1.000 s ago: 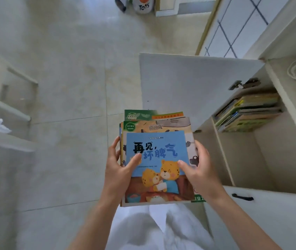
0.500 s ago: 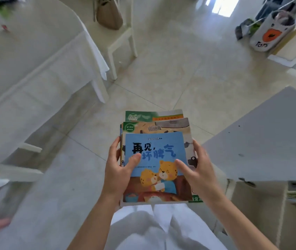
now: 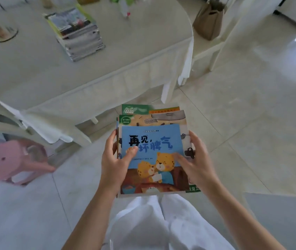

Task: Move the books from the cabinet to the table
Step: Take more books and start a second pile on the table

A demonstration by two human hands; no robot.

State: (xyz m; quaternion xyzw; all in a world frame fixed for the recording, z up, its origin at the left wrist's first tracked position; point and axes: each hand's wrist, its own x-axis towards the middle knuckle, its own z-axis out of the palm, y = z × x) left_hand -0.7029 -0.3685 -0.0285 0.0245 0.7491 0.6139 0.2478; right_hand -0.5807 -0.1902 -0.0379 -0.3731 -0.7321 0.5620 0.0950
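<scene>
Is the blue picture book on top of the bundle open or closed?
Closed. The blue book shows its whole front cover, lying flat atop the others, with the left hand and right hand gripping the bundle's sides.

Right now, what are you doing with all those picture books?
A person is carrying a bundle of picture books in both hands, the left hand on one side and the right hand on the other. The top one is blue with two little tigers. Ahead is the table, where a pile of books already sits. The bundle has not been put down yet.
</scene>
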